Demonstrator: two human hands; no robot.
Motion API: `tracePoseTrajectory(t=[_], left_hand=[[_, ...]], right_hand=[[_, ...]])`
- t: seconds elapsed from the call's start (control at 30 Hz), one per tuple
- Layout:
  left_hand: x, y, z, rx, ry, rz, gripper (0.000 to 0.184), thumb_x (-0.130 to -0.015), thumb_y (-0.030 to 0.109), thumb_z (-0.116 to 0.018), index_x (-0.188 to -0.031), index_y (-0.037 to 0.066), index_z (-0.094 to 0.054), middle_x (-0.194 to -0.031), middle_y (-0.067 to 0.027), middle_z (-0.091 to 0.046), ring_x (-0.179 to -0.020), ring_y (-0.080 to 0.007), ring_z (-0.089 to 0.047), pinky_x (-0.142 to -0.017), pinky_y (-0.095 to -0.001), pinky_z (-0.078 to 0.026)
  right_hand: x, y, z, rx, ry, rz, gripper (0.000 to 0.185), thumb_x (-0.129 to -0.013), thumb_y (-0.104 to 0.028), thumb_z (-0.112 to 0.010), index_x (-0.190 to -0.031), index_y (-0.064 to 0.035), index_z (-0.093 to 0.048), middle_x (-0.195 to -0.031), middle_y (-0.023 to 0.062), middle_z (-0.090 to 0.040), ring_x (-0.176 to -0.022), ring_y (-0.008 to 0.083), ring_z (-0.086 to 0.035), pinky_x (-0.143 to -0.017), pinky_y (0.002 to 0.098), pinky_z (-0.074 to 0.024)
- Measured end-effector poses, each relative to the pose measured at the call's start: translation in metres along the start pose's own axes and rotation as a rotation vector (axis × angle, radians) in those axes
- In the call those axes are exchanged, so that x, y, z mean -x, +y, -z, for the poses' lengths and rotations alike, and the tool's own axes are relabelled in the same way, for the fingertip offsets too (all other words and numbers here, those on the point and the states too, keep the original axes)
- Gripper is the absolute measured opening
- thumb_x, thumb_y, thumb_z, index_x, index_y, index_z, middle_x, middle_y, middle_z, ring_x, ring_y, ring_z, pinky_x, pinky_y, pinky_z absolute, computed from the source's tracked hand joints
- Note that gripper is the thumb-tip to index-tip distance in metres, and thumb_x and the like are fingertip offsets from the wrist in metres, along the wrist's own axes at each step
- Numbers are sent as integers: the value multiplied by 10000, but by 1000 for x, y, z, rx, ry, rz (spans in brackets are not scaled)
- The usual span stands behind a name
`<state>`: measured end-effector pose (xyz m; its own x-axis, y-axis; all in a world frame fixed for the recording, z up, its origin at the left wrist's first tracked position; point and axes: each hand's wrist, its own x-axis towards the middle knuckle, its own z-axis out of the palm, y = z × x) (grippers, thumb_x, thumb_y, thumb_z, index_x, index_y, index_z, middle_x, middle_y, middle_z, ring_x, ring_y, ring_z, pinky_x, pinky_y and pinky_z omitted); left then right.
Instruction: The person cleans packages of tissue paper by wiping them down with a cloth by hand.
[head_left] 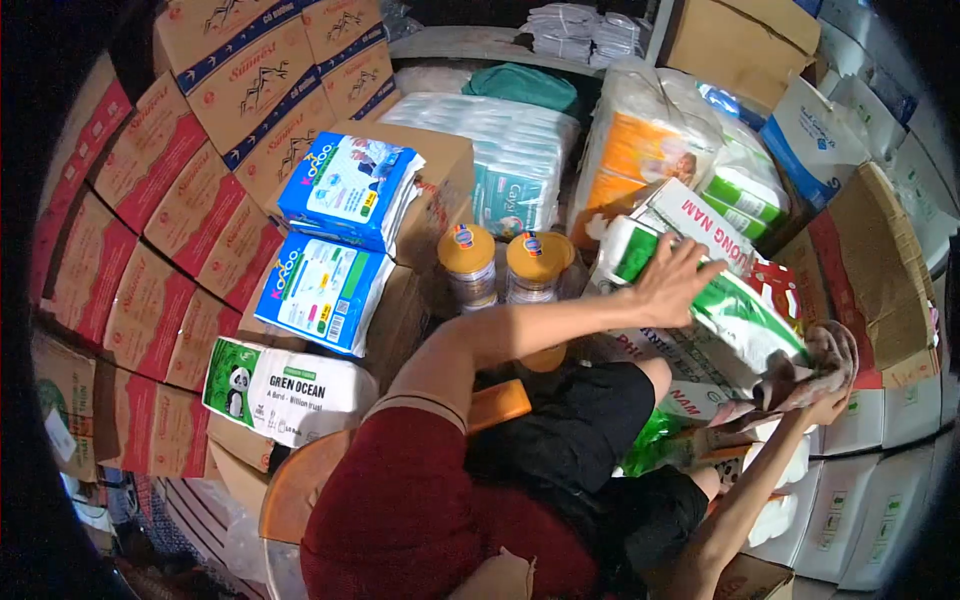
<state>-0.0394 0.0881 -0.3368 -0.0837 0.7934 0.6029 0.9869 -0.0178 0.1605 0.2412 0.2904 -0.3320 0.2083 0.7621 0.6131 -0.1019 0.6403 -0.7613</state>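
My left hand (pixel 680 283) reaches across and grips the top of a white and green plastic-wrapped pack (pixel 735 315), fingers spread over its edge. The pack is tilted, probably tissue like the Gren Ocean pack (pixel 295 390) at the left. At the pack's right end, my right hand (pixel 826 408) is closed on a crumpled, brownish-pink cloth (pixel 815 370), which touches the wrapping. Behind the pack stands a white carton (pixel 690 215) with red lettering. Part of the pack's underside is hidden.
Two blue Koroo packs (pixel 325 285) rest on cartons to the left. Yellow-lidded cans (pixel 468 250) stand before me. Stacked Sunnest cartons (pixel 160 290) line the left side. An open cardboard box (pixel 870 260) and white boxes (pixel 850 510) are at the right; wrapped bales (pixel 515 150) lie behind.
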Motion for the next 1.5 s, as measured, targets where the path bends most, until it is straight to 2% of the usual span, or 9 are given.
tracePoseTrajectory(t=[0.13,0.27,0.3,0.37,0.5,0.67,1.07,1.2,1.5], left_hand=[[22,-29,77,42,116,191,869,-494,349,-815,-1247,75,-477,-1138,-148,-515,-1116,-276,-429,-932,-458,-261],[47,-62,197,248,91,544,831,-551,359,-832,-1227,32,-476,-1142,-168,-564,-1055,-272,-550,-877,-428,-446],[60,-72,225,458,150,670,777,-599,300,-817,-1225,5,-464,-1129,-170,-577,-1019,-257,-579,-845,-382,-480],[85,-83,282,706,327,934,665,-692,114,-763,-1232,-72,-423,-1089,-155,-607,-941,-204,-627,-779,-318,-532],[159,-83,390,975,639,935,507,-840,253,-619,-1238,-15,-455,-1131,-164,-589,-1001,-237,-606,-862,-373,-510],[270,-57,483,972,916,1068,538,-888,295,-541,-1304,-11,-392,-1262,-172,-510,-1102,-280,-550,-951,-413,-448],[477,8,410,944,1217,1505,596,-911,454,-375,-1318,20,-400,-1320,-137,-469,-1171,-313,-483,-1026,-445,-343],[494,15,354,1047,1165,1689,528,-887,379,-500,-1301,59,-429,-1288,-122,-497,-1133,-310,-504,-996,-471,-363],[490,31,381,1398,310,1843,762,-844,614,-430,-1253,-28,-441,-1091,-225,-600,-929,-341,-612,-833,-419,-492]], right_hand=[[-12,32,14,187,-476,393,376,-781,-171,-455,-1032,58,-615,-1173,217,-551,-1020,316,-558,-952,397,-411],[-3,182,43,370,-60,-65,342,-893,-227,-465,-1081,16,-616,-1137,165,-599,-948,271,-588,-873,366,-450],[28,120,7,506,106,-183,333,-865,-242,-539,-1104,-25,-618,-1047,115,-652,-946,265,-599,-842,377,-456],[46,149,14,727,53,-25,422,-827,-334,-539,-1117,-37,-610,-994,153,-659,-915,337,-606,-787,399,-466],[47,155,21,922,-100,-147,482,-822,-428,-468,-1215,-163,-555,-1106,165,-609,-995,381,-567,-819,436,-446],[40,154,15,1032,-147,-197,494,-816,-399,-434,-1185,-96,-563,-1066,217,-608,-937,417,-578,-786,487,-441],[43,150,22,839,-239,-15,490,-825,-381,-435,-1214,-104,-547,-1005,267,-606,-928,426,-576,-782,473,-446],[47,126,16,802,-258,-69,514,-828,-376,-461,-1252,-88,-505,-1080,268,-552,-999,432,-530,-828,477,-427],[49,137,17,942,-193,-104,493,-824,-395,-470,-1243,-140,-524,-1058,233,-567,-961,408,-554,-793,483,-441]])
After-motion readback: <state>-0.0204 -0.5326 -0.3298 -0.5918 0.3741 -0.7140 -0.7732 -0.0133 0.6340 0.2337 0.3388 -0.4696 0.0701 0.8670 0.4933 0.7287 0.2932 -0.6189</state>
